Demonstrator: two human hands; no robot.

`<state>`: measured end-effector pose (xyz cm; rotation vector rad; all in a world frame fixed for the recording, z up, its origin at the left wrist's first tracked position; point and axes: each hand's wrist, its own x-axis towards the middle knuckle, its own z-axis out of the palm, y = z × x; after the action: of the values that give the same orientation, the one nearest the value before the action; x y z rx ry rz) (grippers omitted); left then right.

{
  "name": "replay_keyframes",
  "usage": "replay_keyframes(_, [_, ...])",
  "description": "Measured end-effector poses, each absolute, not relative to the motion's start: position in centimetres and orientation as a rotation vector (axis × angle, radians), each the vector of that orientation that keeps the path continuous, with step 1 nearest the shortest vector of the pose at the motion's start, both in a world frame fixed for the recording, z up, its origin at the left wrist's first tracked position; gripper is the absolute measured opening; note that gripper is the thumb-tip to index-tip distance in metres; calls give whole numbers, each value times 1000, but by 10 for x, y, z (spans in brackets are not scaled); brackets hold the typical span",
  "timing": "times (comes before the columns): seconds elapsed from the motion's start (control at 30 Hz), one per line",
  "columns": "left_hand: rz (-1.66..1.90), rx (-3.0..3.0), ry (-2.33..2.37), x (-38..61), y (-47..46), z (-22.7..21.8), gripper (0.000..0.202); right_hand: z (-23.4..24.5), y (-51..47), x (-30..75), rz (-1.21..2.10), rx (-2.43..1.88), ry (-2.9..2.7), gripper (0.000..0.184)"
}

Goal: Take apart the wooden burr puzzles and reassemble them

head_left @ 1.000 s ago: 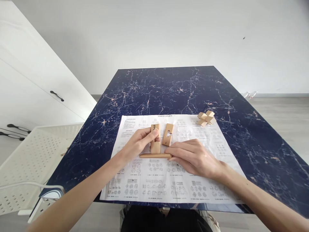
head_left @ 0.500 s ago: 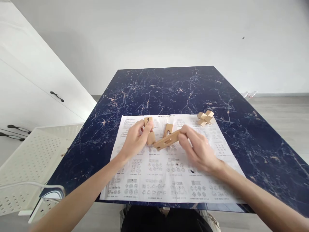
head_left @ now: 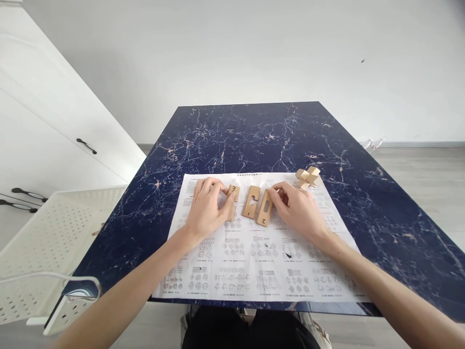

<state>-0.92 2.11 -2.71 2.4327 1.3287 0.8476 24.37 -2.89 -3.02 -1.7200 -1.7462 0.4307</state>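
Clearly L hand (head_left: 207, 208) held no. 3 block (head_left: 235, 193) betw. thumb + fingers, pinch narrow; R hand (head_left: 300, 208) pinched no. 2 block (head_left: 262, 214) by far R edge, prob. to leave numbering readable. No. 1 block (head_left: 248, 204) lay betw. them, all on printed sheet (head_left: 232, 266).

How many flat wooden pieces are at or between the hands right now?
3. The left piece is at the left hand, the middle piece lies between the hands, and the right piece is at the right hand. The hands could hide more.
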Motion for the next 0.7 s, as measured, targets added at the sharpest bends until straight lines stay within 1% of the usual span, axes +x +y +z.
replay_keyframes(0.1, [849, 2445, 1288, -9, 21, -28, 14, -30, -29, 244, 453, -1699, -1754, 27])
replay_keyframes(0.2, [834, 2415, 1216, -8, 19, -26, 19, -29, -30, 243, 510, -1654, -1752, 29])
replay_keyframes(0.3, [756, 2373, 1125, -7, 16, -23, 34, -28, -31, 242, 591, -1589, -1755, 31])
replay_keyframes(0.47, [643, 2405, 1017, -8, 14, -22, 70, -27, -35, 238, 697, -1403, -1919, 30])
replay_keyframes(0.57, [596, 2458, 986, -8, 15, -24, 82, -27, -38, 236, 705, -1301, -2062, 36])
replay_keyframes(0.63, [565, 2496, 966, -7, 16, -24, 79, -27, -39, 235, 699, -1265, -2105, 39])
replay_keyframes(0.7, [548, 2523, 971, -6, 16, -24, 67, -28, -39, 234, 698, -1258, -2103, 39])
